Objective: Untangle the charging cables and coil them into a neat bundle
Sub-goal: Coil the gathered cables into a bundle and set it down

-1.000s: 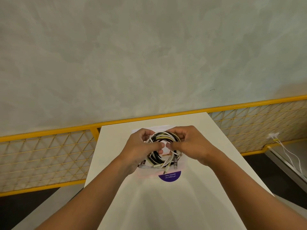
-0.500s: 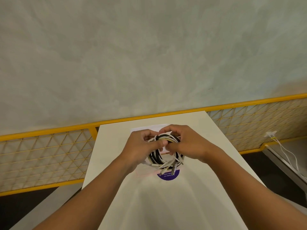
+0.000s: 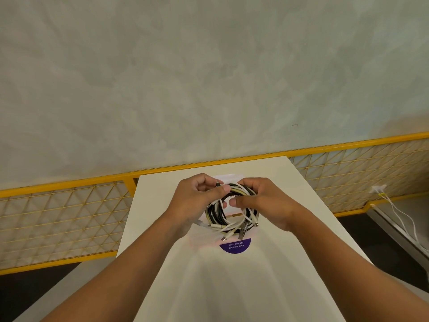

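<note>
Both left hand (image 3: 192, 206) and right hand (image 3: 272, 205) grip the cable coil (image 3: 217, 217) near the far table (image 3: 232, 289) edge.

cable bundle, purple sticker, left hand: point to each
cable bundle (image 3: 217, 216): head view, black loops on its lower left side.
purple sticker (image 3: 235, 248): head view, middle of the part showing below the bundle.
left hand (image 3: 193, 205): head view, back of the hand.

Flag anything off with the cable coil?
Yes: several plug ends poke loose from the near side of the cable coil, toward the purple sticker, so the bundle is not yet neat. Left hand and right hand both grip its far half. No damage visible.
</note>
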Motion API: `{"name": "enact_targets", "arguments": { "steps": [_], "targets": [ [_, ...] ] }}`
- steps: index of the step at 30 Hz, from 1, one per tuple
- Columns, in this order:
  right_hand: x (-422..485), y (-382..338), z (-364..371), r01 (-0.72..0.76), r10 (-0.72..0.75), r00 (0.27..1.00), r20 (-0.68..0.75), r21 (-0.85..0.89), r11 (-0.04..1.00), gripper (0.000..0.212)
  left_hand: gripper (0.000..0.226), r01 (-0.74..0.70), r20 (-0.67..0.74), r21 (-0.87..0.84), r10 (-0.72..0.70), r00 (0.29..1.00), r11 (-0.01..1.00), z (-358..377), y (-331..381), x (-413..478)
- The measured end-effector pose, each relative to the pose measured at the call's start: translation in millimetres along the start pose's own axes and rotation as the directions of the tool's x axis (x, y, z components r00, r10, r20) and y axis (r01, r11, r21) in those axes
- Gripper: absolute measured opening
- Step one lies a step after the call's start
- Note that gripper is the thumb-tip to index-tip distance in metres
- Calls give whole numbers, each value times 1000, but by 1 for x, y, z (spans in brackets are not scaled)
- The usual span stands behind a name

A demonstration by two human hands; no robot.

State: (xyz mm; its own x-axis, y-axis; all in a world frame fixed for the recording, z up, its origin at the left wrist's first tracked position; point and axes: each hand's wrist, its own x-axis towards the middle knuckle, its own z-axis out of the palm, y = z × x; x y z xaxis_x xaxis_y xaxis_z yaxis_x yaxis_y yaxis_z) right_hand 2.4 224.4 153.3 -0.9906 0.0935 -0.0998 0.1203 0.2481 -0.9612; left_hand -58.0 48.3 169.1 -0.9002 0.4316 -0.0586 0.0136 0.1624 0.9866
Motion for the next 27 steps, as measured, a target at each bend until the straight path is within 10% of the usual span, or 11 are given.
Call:
{"name": "enact_targets", "arguments": {
  "steps": [27],
  "targets": [
    [7, -1, 1, -7, 9, 992, -122, 17, 1000, 13, 28, -28, -78, 111, 37, 996, 993, -1, -17, 9]
  ]
}}
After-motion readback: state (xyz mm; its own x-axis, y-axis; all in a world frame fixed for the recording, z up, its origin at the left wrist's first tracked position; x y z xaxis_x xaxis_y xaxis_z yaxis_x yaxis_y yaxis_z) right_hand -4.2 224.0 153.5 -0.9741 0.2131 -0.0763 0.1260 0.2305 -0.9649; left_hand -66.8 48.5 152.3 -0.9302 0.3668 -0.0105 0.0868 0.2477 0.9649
